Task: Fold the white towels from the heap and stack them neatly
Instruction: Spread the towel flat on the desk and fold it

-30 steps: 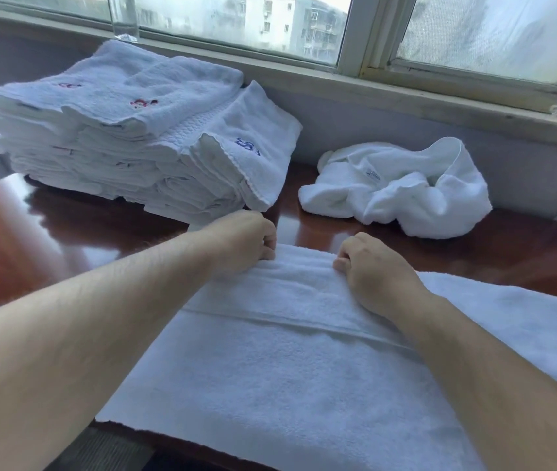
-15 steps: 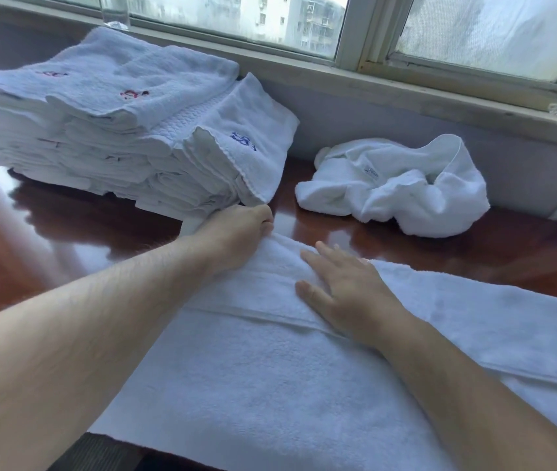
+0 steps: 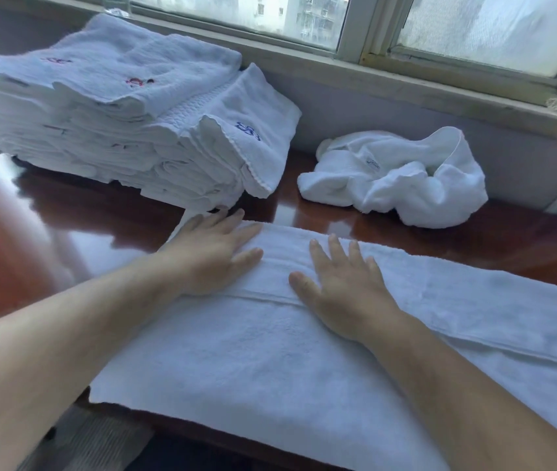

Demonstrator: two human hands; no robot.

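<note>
A large white towel point(image 3: 270, 362) lies spread flat across the near part of the table, its far edge folded over into a band. My left hand point(image 3: 212, 249) presses flat on the towel's far left corner, fingers straight. My right hand point(image 3: 341, 287) lies flat on the folded band just to the right, fingers spread. A tall stack of folded white towels point(image 3: 127, 124) stands at the back left. A crumpled heap of white towels point(image 3: 402, 175) lies at the back right, beyond both hands.
The glossy dark red wooden table point(image 3: 49, 226) shows bare at the left and between stack and heap. A window sill point(image 3: 406, 83) and wall run along the back. The table's near edge is below the spread towel.
Both hands went from fists gripping the towel's far edge to flat palms. The right hand opened first, then the left; both now press on the folded band.
</note>
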